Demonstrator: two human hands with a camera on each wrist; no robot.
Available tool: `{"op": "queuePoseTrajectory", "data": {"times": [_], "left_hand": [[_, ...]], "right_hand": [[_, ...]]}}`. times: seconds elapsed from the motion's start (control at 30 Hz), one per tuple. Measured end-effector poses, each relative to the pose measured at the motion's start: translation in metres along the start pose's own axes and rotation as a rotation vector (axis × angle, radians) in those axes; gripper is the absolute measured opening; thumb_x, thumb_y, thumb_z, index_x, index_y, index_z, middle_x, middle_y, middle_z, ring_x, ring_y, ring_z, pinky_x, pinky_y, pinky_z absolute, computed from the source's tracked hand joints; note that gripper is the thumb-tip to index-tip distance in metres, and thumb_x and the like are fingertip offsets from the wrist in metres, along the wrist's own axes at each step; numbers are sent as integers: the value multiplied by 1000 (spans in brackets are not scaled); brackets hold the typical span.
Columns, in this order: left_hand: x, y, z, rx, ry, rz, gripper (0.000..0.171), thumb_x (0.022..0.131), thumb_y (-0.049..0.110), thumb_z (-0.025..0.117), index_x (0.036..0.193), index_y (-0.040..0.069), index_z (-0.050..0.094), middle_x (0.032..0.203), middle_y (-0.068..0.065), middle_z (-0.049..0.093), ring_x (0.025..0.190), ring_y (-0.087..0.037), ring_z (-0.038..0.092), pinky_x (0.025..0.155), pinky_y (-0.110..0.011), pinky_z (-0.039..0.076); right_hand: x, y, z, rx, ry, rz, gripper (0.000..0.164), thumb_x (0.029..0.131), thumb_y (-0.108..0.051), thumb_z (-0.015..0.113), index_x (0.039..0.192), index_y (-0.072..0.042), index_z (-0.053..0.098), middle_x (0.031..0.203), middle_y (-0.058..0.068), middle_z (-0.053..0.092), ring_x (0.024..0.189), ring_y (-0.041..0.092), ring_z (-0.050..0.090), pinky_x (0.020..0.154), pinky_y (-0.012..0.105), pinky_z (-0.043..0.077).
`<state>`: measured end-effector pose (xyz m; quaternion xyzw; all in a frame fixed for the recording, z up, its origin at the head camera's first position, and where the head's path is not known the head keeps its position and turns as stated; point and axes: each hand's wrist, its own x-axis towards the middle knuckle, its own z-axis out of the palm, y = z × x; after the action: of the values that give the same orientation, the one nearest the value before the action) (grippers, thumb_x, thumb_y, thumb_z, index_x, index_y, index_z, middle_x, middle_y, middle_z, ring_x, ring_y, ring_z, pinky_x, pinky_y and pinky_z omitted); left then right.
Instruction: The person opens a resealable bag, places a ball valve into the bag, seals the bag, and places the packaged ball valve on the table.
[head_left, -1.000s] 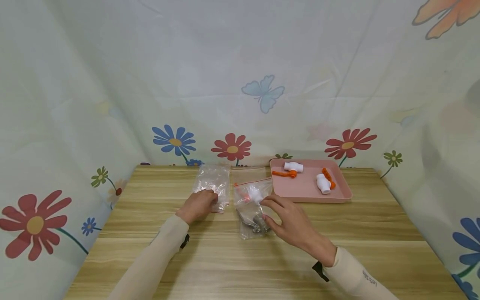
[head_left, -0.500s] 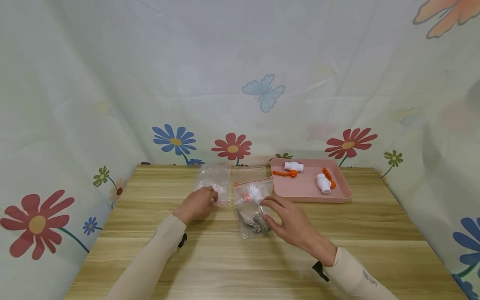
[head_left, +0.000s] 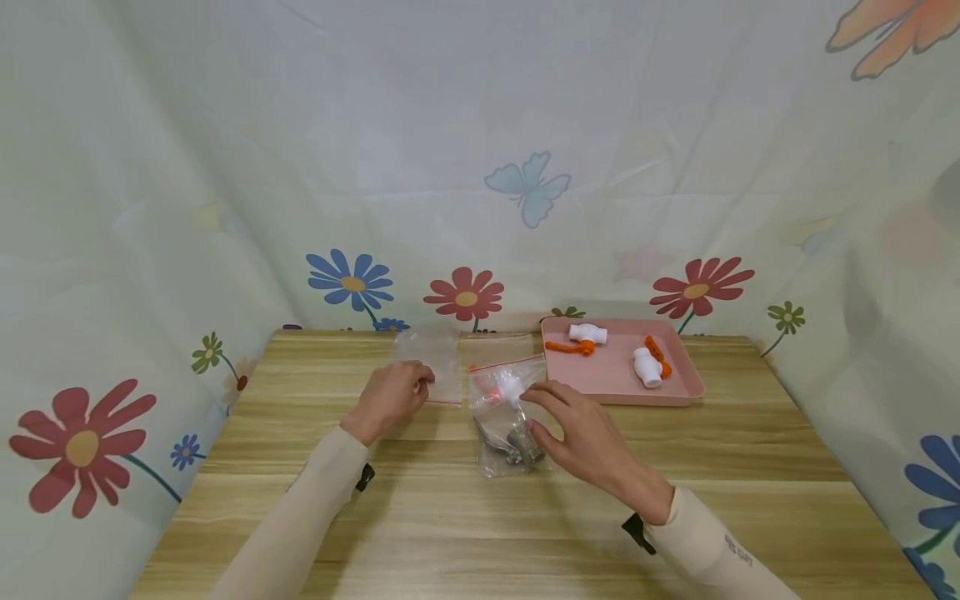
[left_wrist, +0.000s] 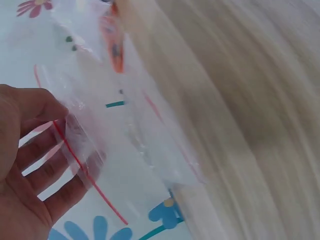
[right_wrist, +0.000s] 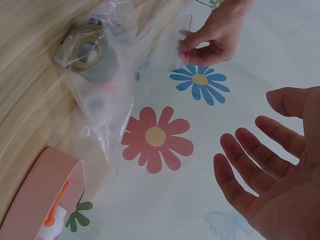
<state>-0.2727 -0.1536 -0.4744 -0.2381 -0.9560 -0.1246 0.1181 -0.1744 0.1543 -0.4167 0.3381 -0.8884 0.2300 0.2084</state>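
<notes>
My left hand (head_left: 393, 396) pinches a clear zip-lock bag (left_wrist: 120, 185) with a red seal line near its mouth. In the left wrist view the thumb is in front of the plastic and the other fingers show through behind it. My right hand (head_left: 581, 433) is beside a filled zip-lock bag (head_left: 502, 425), its fingers loosely bent and apart and holding nothing. Inside that bag are a white ball valve (head_left: 512, 388) with an orange handle and a grey metal piece (head_left: 521, 446), which looks ring-shaped in the right wrist view.
A pink tray (head_left: 615, 392) stands at the back right. Two white ball valves with orange handles lie in it, one valve (head_left: 588, 333) at the back left and another valve (head_left: 647, 368) at the right. A printed cloth (head_left: 420, 167) hangs behind the wooden table (head_left: 480, 533).
My left hand has moved slightly back, and the near edge of the plastic it pinches has shifted back with it. The right hand has barely moved.
</notes>
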Motion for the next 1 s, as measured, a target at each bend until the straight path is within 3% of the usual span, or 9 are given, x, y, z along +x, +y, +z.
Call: {"op": "queuePoseTrajectory", "data": {"times": [0.2,0.4,0.67,1.0], "left_hand": [[1,9,-14,-55,144,8,10,86,10,69,94,13,73,86,1,70,71,-11,61,65,-30,54],[-2,25,-31,-123,289,4,8,87,7,65,94,10,69,85,-2,68,69,-13,61,60,-29,52],[-4,59,-58,-365,430,24,11,90,4,62,97,5,70,91,-9,71,73,-16,67,65,-32,57],[-7,99,-76,-462,585,35,11,87,2,65,98,3,68,90,-10,71,76,-20,68,71,-34,58]], "right_hand": [[6,-3,-4,-5,34,-10,36,85,-19,76,118,-9,66,117,7,66,102,21,66,85,40,57],[11,-6,-10,14,51,-14,37,86,-19,75,121,-10,64,119,5,65,106,21,65,89,40,55],[20,-16,-21,46,108,-18,43,84,-18,77,124,-9,63,123,7,65,111,23,63,90,42,55],[30,-28,-33,77,186,-38,47,83,-20,76,126,-7,61,123,8,65,112,23,63,94,43,53]]}}
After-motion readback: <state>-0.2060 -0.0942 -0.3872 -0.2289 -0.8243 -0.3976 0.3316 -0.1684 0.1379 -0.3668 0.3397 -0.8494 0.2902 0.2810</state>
